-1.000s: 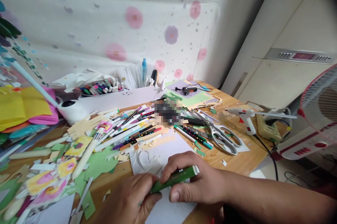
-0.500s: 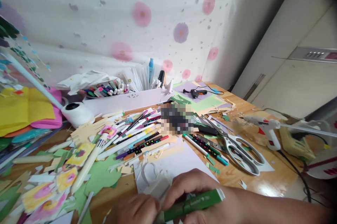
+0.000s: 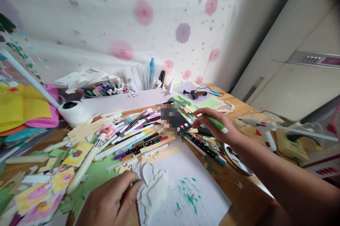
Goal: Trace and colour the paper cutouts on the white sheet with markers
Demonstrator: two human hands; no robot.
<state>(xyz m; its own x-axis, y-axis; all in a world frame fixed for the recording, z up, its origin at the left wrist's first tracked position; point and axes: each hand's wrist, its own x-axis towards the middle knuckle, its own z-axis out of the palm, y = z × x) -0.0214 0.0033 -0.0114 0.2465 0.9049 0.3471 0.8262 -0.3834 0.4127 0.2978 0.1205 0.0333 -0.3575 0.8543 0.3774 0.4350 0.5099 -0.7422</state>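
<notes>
My right hand (image 3: 230, 137) is stretched over the table with a green marker (image 3: 216, 123) held in it. Its fingertips are beside the dark phone (image 3: 182, 122), part of which is blurred out; I cannot tell if they touch it. At the lower left, my left hand (image 3: 108, 197) is closed, thumb against fingers, on a small dark green piece (image 3: 136, 181) that mostly hides in the grip. Just right of that hand lies a white paper cutout (image 3: 156, 192) with scalloped edges. Under it is a white sheet (image 3: 209, 197) with green marker strokes (image 3: 190, 194).
Several pens (image 3: 148, 144) spread across the middle. Scissors (image 3: 236, 160) lie partly under my right forearm. A white glue gun (image 3: 265, 130) is at the right, a black one (image 3: 198, 94) farther back. Paper scraps (image 3: 57, 158) and a thread spool (image 3: 75, 113) are at the left.
My hands were together around the green marker at the bottom. They have parted: the right moved up toward the phone with the marker, the left moved left. The marked sheet now shows.
</notes>
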